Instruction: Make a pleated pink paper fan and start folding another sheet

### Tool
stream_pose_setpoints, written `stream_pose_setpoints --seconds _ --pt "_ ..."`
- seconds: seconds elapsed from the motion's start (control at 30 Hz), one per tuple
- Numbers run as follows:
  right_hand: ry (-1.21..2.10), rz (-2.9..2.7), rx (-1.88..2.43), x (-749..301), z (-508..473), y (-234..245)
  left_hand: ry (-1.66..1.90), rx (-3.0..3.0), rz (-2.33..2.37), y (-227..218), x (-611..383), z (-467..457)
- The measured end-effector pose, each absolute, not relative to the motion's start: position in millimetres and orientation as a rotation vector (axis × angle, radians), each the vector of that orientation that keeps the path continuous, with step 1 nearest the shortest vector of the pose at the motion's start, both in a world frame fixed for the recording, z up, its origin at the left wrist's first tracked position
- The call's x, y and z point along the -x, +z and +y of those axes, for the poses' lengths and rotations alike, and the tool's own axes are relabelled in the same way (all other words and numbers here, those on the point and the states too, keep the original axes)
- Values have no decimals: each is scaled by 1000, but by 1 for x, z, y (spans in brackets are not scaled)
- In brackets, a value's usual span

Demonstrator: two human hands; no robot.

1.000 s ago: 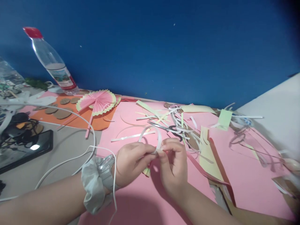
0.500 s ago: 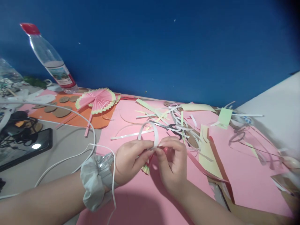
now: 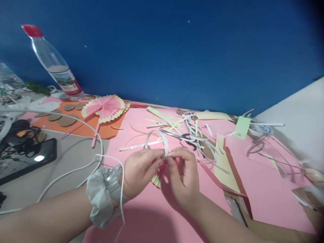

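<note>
Between my two hands a white strip curves up into a loop. My left hand pinches its lower end between thumb and fingers. Close against it, my right hand grips the same spot with thumb and forefinger; the fingertips nearly touch. Below and behind the fingers lies a pleated pink paper fan with a yellow-green edge, partly hidden by the hands. Pink paper spreads under both hands. Just beyond them, scissors with dark handles rest among loose paper strips.
A finished-looking pink fan with sticks lies on orange paper beside cardboard discs. A red-capped bottle leans at the back left. A phone and white cable are at left. A blue wall stands behind.
Both hands have shifted slightly left and up with the white strip, and its loop has moved left. A bit more of the fan below shows.
</note>
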State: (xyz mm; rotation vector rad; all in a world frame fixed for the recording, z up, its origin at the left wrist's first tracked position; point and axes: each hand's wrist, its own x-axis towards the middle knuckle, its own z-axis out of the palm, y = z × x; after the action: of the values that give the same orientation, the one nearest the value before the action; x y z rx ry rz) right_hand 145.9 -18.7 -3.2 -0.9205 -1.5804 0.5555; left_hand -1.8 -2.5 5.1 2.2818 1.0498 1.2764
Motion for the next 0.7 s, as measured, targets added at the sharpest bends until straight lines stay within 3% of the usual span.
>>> stream_pose_setpoints --seconds 0.7 --pt "676 -1697 921 -148 -18 -7 1200 -1958 1100 3 1 2"
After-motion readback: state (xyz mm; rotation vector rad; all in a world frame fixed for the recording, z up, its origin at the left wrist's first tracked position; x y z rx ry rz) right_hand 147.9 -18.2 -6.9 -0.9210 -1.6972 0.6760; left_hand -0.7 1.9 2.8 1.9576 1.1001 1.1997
